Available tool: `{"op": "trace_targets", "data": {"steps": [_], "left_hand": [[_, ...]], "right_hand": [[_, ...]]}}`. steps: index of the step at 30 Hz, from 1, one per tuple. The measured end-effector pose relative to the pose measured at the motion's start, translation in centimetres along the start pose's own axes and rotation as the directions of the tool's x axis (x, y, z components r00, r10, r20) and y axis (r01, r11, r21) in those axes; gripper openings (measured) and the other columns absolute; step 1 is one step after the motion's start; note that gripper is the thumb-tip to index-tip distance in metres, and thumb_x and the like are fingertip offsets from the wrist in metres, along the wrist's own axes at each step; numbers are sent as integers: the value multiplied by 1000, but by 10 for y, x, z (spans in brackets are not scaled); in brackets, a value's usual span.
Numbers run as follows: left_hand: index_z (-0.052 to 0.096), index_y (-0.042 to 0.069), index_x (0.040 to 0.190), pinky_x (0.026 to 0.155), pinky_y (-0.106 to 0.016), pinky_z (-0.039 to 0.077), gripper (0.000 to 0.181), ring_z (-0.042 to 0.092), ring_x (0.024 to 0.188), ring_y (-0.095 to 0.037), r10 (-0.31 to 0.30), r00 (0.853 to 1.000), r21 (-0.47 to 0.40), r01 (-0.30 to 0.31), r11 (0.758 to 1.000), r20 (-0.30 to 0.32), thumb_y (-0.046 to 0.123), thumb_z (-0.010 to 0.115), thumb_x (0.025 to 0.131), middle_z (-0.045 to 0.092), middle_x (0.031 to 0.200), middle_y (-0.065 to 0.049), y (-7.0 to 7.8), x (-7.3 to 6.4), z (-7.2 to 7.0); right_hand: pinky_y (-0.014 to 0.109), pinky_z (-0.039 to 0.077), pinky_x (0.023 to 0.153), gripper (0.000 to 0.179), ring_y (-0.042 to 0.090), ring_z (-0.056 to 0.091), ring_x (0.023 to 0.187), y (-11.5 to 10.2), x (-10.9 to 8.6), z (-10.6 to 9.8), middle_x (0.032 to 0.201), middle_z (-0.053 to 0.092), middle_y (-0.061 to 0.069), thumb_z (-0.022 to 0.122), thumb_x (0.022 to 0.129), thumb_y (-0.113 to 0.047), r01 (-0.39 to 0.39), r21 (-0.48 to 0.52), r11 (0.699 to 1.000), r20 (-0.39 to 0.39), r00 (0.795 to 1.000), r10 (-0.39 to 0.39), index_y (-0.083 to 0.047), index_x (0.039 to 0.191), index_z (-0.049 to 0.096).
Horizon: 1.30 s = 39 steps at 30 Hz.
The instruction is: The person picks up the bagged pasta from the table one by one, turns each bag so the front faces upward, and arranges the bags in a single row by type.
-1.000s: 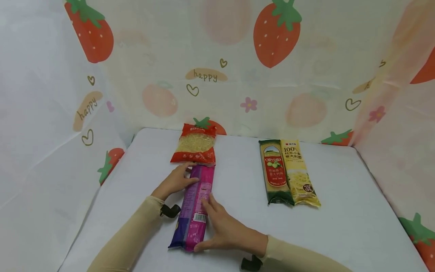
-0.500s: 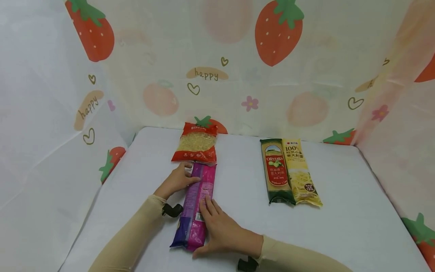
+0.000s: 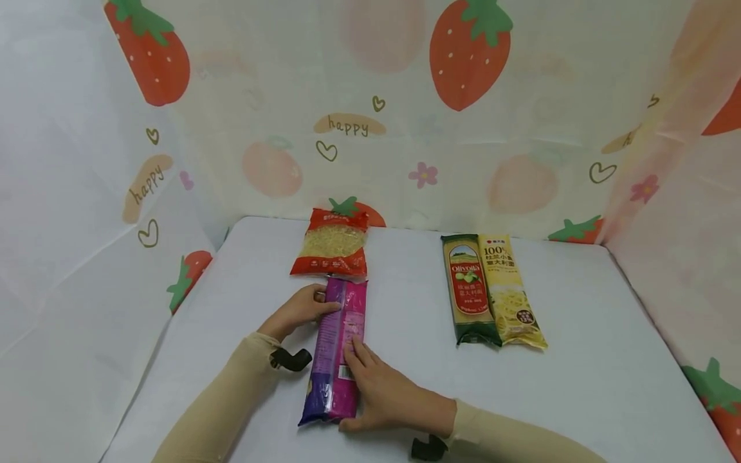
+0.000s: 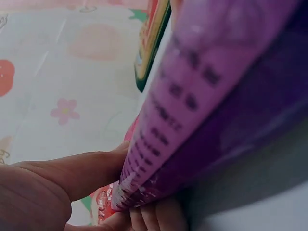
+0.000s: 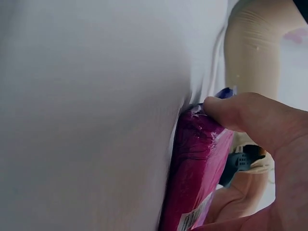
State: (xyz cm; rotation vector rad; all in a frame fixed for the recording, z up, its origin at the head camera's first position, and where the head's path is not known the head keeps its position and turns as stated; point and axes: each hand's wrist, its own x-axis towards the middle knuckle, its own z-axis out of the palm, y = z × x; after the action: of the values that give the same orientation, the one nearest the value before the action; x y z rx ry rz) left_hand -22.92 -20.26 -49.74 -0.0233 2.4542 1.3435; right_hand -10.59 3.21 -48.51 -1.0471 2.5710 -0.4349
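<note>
A long purple and pink packet [image 3: 332, 350] lies lengthwise on the white table, its printed back with a barcode facing up. Near its far end, my left hand [image 3: 295, 312] pinches its left edge; in the left wrist view the thumb [image 4: 91, 168] is on one face and the fingers [image 4: 156, 216] curl at the edge. My right hand [image 3: 384, 392] rests along its right side, fingers extended and thumb at the near corner. The thumb [image 5: 231, 110] touches the packet's end in the right wrist view. Just beyond the packet's far end lies a red bag [image 3: 332, 241] with pale yellow contents.
To the right, a green-ended Olivoila pasta packet [image 3: 470, 289] and a yellow pasta packet [image 3: 512, 292] lie side by side. Strawberry-printed cloth [image 3: 382, 167] walls in the back and sides of the table [image 3: 579, 386].
The near end of the purple and pink packet has swung a little to the right, so it lies straighter. My right hand shifts slightly with it; my left hand stays by the far end.
</note>
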Motion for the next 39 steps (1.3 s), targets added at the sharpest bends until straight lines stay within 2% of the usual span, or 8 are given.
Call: {"op": "trace_targets", "data": {"steps": [4,7,16,24,31,34,36,39], "left_hand": [[50,-5,147,91,-39,58,62,68,110,-30,-8,1000,-58,8,998,-6,28,77,102,65,136,-28,-1,-2,2],[49,-3,146,91,-40,59,59,69,112,-32,9,1000,-89,-10,996,-4,27,75,103,63,139,-30,2,-4,3],[40,3,146,91,-46,63,53,74,107,-33,46,998,-164,-37,986,53,26,69,108,64,137,-34,10,-12,5],[41,-1,145,77,-39,64,52,75,91,-25,77,997,-253,-77,964,-11,18,70,106,69,127,-34,12,-14,16],[39,0,153,77,-38,64,58,73,97,-28,65,996,-310,-79,947,-56,16,69,107,64,135,-37,23,-9,26],[39,0,154,77,-38,64,58,73,102,-30,70,995,-316,-91,944,-75,16,69,107,62,137,-38,30,-8,28],[41,2,153,77,-38,64,56,73,105,-32,68,994,-317,-91,944,-84,16,69,107,62,139,-37,36,-9,30],[42,4,152,79,-41,65,54,72,109,-36,56,994,-307,-83,948,-95,16,69,107,61,141,-36,46,-9,32]], "right_hand": [[40,40,123,124,36,24,163,4,-3,0,177,14,23,86,82,-62,20,20,1000,-4,1000,-20,0,170,23],[39,40,122,124,36,26,162,8,-5,1,177,14,23,87,83,-59,34,42,999,-8,999,-34,0,170,21],[38,38,124,122,34,27,161,19,-11,0,178,8,21,89,84,-50,63,151,987,-3,998,-64,-3,172,18],[39,38,124,120,35,22,163,26,-18,4,178,3,23,89,83,-37,80,194,978,-25,997,-77,-4,172,15],[43,39,123,122,35,12,165,29,-29,2,179,-7,18,88,83,-24,55,250,967,-51,998,-43,-8,173,6],[46,38,123,125,37,10,165,28,-31,2,179,-9,18,91,84,-26,59,282,958,-79,996,-38,-10,174,5],[48,38,123,130,39,8,165,27,-32,2,179,-10,19,94,83,-34,53,295,954,-100,995,-24,-13,174,4],[54,39,122,140,42,7,164,26,-32,4,178,-11,20,99,76,-47,24,288,957,-131,991,15,-19,175,3]]}}
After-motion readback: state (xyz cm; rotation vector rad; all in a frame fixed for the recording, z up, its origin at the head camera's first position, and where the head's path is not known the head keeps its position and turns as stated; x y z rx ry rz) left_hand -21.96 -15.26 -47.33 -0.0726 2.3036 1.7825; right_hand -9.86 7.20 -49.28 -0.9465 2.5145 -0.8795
